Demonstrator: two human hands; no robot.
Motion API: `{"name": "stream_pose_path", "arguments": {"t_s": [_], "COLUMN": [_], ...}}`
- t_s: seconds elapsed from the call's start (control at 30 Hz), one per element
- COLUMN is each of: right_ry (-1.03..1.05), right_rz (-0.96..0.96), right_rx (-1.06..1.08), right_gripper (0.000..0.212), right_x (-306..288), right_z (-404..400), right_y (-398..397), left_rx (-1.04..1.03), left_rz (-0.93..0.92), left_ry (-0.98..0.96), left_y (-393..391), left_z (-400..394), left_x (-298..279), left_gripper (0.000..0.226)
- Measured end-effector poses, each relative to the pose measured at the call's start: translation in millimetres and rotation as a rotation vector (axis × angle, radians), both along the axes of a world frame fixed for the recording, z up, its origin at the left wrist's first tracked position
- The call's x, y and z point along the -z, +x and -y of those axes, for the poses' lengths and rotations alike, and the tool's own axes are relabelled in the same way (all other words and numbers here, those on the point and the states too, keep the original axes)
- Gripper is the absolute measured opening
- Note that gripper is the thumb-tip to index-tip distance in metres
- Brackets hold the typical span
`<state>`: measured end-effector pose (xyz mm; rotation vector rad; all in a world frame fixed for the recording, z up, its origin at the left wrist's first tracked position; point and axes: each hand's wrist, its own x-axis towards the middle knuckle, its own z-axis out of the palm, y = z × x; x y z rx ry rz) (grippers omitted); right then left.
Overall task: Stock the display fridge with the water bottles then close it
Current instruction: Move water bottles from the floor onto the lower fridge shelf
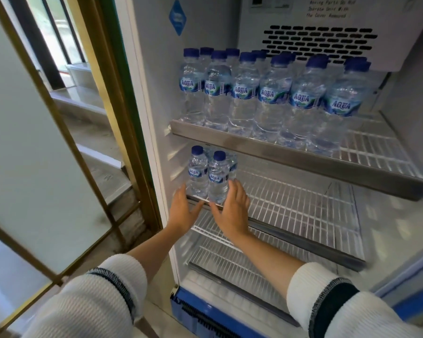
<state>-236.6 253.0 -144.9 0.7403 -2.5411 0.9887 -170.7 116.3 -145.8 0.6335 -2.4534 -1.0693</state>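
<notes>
Both hands are reaching in with fingers apart: the left hand (pixel 183 209) and right hand (pixel 232 211) are flanking the water bottles (pixel 209 175), likely squaring them on the middle shelf (pixel 300 211). Beyond, a stocked top shelf (pixel 291 152).

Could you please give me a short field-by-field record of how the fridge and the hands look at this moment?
fridge door: open
top shelf: a front row of six water bottles, with more behind
middle shelf: a small cluster of bottles at the front left corner, the rest bare wire
lower shelf: no bottles visible
left hand: fingers straight, beside the cluster's left side
right hand: fingers straight, against the cluster's right side
</notes>
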Motion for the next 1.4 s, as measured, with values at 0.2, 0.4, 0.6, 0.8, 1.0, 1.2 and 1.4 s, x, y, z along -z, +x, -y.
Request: {"name": "stream_pose_path", "arguments": {"t_s": [0.2, 0.4, 0.6, 0.8, 1.0, 1.2, 1.4], "right_ry": [0.121, 0.31, 0.517, 0.556, 0.621, 0.75, 0.879], "right_rz": [-0.216, -0.154, -0.016, 0.113, 0.195, 0.196, 0.325], "right_rx": [-0.204, -0.525, -0.658, -0.713, -0.869, -0.968, -1.029], "right_gripper": [0.079, 0.077, 0.084, 0.086, 0.079, 0.079, 0.083], "right_x": [22, 44, 56, 72, 90, 116, 164], "right_z": [2, 39, 93, 152, 193, 221, 249], "right_y": [33, 101, 204, 337, 456, 520, 555], "left_rx": [-0.032, -0.197, -0.315, -0.432, -0.573, -0.662, -0.741], "left_rz": [0.065, 0.258, 0.382, 0.517, 0.655, 0.731, 0.732], "left_ry": [-0.099, -0.116, -0.21, -0.24, -0.221, -0.094, 0.06], "left_y": [74, 184, 334, 497, 636, 714, 741], "left_z": [-8, 29, 80, 109, 126, 118, 114], "left_x": [34, 59, 76, 85, 97, 122, 172], "left_gripper": [0.073, 0.074, 0.08, 0.081, 0.082, 0.079, 0.078]}}
